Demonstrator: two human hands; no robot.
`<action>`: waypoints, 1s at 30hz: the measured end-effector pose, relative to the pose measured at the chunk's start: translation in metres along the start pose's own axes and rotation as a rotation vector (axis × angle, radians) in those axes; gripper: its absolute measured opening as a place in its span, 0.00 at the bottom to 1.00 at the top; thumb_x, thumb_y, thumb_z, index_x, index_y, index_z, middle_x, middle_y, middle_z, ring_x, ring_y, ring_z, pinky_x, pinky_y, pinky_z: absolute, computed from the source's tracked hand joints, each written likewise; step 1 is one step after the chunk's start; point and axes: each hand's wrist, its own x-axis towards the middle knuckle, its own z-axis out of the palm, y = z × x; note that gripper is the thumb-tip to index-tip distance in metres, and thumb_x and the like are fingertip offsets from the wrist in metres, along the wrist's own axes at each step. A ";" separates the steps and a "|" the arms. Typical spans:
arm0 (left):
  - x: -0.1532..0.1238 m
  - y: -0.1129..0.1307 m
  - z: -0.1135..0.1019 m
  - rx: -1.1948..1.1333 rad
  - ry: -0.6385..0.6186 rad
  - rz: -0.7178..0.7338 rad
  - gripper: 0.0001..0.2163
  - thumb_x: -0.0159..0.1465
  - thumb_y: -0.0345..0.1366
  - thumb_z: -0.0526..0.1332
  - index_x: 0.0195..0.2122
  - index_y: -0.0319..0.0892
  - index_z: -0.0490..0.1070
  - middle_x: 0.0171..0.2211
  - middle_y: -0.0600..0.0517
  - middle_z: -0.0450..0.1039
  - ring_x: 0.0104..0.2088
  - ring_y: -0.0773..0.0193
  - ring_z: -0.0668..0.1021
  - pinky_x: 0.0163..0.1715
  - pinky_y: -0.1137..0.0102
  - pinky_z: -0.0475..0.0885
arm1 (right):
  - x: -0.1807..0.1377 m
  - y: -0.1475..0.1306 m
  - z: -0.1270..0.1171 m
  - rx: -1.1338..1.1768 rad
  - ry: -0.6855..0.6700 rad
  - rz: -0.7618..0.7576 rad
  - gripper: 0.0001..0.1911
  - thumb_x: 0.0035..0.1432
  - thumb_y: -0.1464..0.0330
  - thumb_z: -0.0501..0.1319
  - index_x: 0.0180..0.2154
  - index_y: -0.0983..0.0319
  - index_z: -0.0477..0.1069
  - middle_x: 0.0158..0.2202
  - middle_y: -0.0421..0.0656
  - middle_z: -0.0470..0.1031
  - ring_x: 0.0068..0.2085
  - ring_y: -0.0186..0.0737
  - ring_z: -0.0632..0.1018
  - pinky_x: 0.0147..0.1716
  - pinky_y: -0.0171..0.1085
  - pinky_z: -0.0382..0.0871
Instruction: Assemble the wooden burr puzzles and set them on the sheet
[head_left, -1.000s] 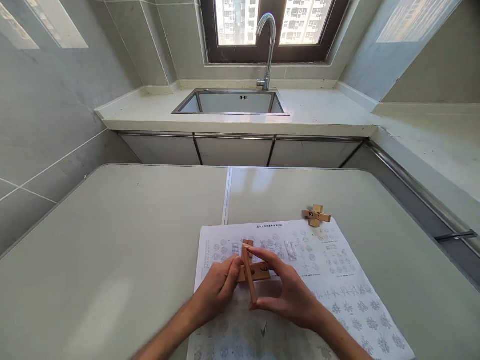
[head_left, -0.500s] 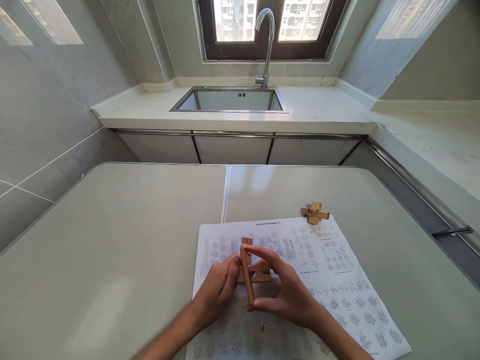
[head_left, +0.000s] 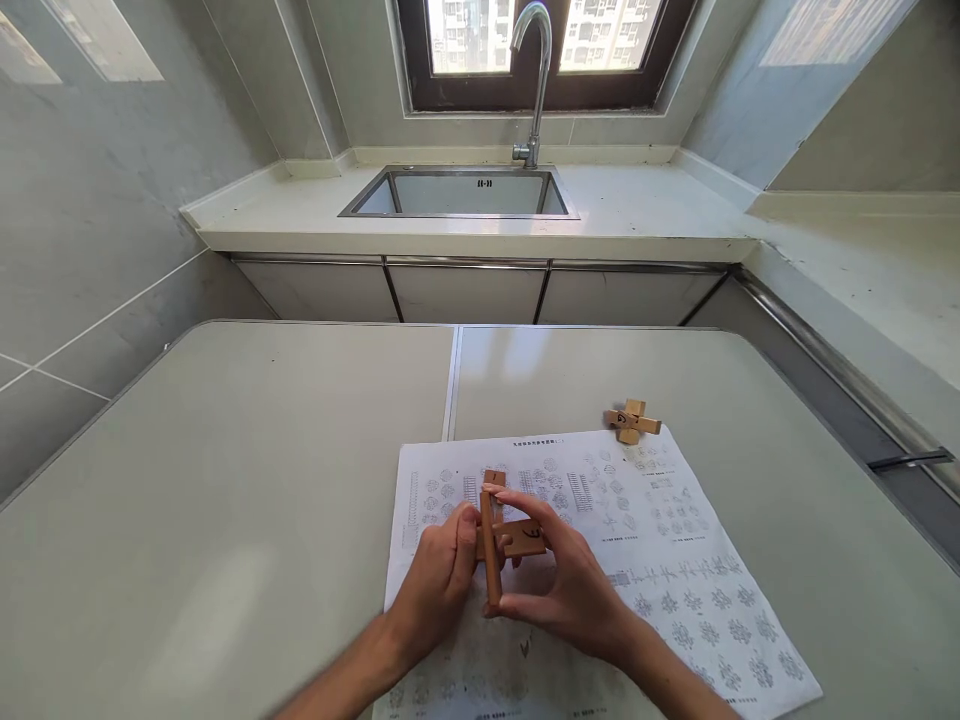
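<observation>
My left hand is closed on the left side of a partly joined wooden burr puzzle, its thumb pressed on the wood. Dark marks show on the faces of the puzzle's pieces. Between the thumb and index finger of my right hand a long wooden puzzle bar is pinched by its two ends. The bar stands lengthwise in front of the joined pieces and seems to touch them. Beneath both hands lies a printed sheet with rows of small diagrams. My fingers hide part of the joint.
Another wooden burr puzzle, cross-shaped, sits at the sheet's top right corner. The pale table has a seam down its middle. Beyond it are a counter, a sink and a tap under a window.
The lower end of the bar has shifted slightly left, so it stands more upright. The joined pieces have turned a little in my left hand. Both grips stay the same.
</observation>
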 end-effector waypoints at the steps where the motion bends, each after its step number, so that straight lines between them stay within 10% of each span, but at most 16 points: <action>1: 0.000 0.000 0.000 0.011 0.005 0.007 0.28 0.78 0.56 0.38 0.36 0.45 0.68 0.30 0.49 0.77 0.30 0.58 0.78 0.36 0.63 0.73 | 0.000 0.000 0.000 -0.008 -0.002 -0.005 0.53 0.48 0.72 0.81 0.69 0.44 0.59 0.69 0.45 0.72 0.63 0.54 0.79 0.62 0.51 0.76; 8: -0.002 -0.001 0.001 0.029 0.030 -0.016 0.26 0.79 0.55 0.38 0.36 0.46 0.67 0.28 0.50 0.77 0.28 0.57 0.78 0.33 0.63 0.73 | -0.001 -0.001 0.003 0.004 0.007 -0.042 0.50 0.51 0.70 0.79 0.69 0.46 0.58 0.70 0.47 0.70 0.67 0.56 0.75 0.63 0.51 0.76; 16: -0.003 0.005 0.001 0.022 -0.014 -0.015 0.26 0.79 0.54 0.37 0.38 0.47 0.67 0.28 0.50 0.79 0.28 0.57 0.80 0.33 0.64 0.74 | -0.002 -0.004 0.002 0.071 -0.043 0.016 0.49 0.53 0.70 0.78 0.68 0.45 0.59 0.70 0.46 0.70 0.43 0.44 0.86 0.51 0.48 0.83; 30: -0.001 0.003 -0.001 0.001 -0.037 -0.006 0.24 0.79 0.53 0.39 0.37 0.46 0.66 0.28 0.50 0.79 0.28 0.57 0.80 0.32 0.65 0.73 | -0.001 -0.007 0.000 0.068 -0.049 0.039 0.50 0.51 0.76 0.75 0.69 0.45 0.59 0.69 0.47 0.71 0.57 0.53 0.82 0.52 0.48 0.83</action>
